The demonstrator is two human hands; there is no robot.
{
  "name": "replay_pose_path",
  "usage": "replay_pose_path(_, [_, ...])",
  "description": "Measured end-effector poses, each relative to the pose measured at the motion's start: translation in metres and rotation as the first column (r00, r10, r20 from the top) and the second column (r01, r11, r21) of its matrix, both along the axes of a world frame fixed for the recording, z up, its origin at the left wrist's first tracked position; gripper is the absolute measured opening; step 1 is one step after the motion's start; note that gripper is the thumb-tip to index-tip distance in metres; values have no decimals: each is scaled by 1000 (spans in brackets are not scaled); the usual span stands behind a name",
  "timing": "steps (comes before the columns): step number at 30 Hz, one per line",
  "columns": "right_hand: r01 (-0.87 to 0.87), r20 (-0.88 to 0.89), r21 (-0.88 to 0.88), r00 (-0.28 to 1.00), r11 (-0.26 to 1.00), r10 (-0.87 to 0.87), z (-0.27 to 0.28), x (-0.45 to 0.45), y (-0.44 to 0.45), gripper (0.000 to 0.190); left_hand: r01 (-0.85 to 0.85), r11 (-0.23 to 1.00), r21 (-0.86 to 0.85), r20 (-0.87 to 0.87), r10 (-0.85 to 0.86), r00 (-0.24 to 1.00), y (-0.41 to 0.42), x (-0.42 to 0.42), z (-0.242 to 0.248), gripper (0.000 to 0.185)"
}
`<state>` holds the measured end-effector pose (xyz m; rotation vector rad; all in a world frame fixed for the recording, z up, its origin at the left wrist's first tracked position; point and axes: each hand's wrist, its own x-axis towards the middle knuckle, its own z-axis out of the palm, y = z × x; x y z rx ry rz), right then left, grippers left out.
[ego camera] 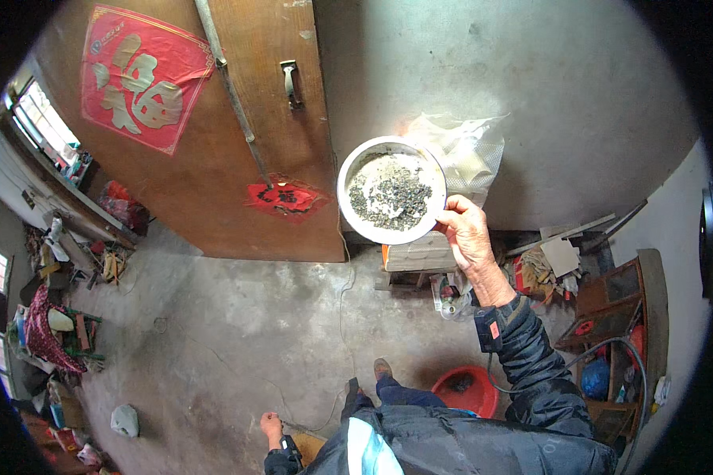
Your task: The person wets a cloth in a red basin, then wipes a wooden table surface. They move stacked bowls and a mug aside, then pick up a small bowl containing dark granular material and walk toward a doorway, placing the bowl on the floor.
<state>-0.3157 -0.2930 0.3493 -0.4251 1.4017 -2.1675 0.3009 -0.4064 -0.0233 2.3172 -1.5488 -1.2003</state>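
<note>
My right hand (pixel 467 230) is raised and pinches the rim of a white enamel basin (pixel 347 209) between thumb and fingers. Dark, coarse granules (pixel 392 199) mixed with pale powdery matter lie across the basin's bottom. Low at my side hangs my left hand (pixel 271 428), fingers curled and small in the view. A thin dark line runs out beside that hand; whether the fingers hold it cannot be made out. Behind the basin, a clear plastic bag (pixel 475 154) stands against the grey wall, partly hidden by it.
A brown wooden door (pixel 255 228) with red paper decorations stands ahead on the left. On the concrete floor, a red plastic basin (pixel 467 386) sits close to my legs. A wooden cabinet (pixel 618 309) is at the right. Thin cord (pixel 340 309) crosses the floor.
</note>
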Motion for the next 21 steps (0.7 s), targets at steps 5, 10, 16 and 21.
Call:
replay_pose_path(5, [-24,3,-15,1000,1000,24,-3,-3,-1,8,85,994,-72,-3,-86,996,3,10,-14,9])
replay_pose_path(10, [-37,-2,-9,999,999,37,-6,-6,-1,8,77,993,-93,28,-75,997,10,8,-14,9])
replay_pose_path(16, [-54,-5,-10,999,998,54,-8,-7,-1,9,51,998,-47,35,-50,998,16,-2,0,10])
replay_pose_path(21, [-74,3,-27,997,997,74,-11,-9,-1,9,2,1000,-19,59,-1,998,15,-3,0,11])
